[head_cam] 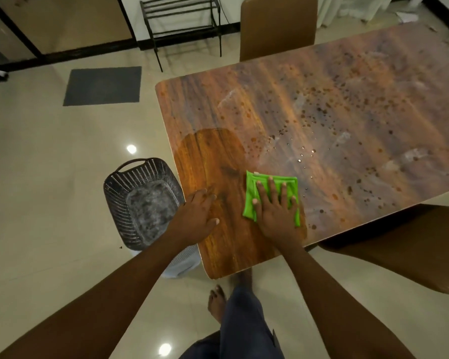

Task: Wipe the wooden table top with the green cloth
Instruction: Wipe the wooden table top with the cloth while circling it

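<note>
Cloth position first: green cloth [250, 189], folded to a rough square, lies flat near the bench's [347, 112] near edge, toward its near-left corner.

Right hand [275, 213]: palm down on top of the cloth, fingers straight and spread, pressing it to the wood. No curl round it, no pinch; its far and left margins show past my fingertips.

Left hand [196, 216]: flat on bare wood just beside the bench's left edge, fingers relaxed, holding nothing. Looks like a brace. It is apart from the cloth, with a strip of wood between.

State of surface: dark, clean-looking patch runs from the near-left corner up past my left hand. Everything right of the cloth and beyond it is hazy, spotted brown, with a few bright droplets.

Key relation: cloth sits on the border of the clean patch. Dirty wood lies ahead and to the right of my right hand, along the bench's long axis. My right arm is the nearer one, so I judge the next stroke goes forward-right. Most of the top is not yet wiped.

Dark basket [143, 203] stands on the floor below the left edge.
</note>
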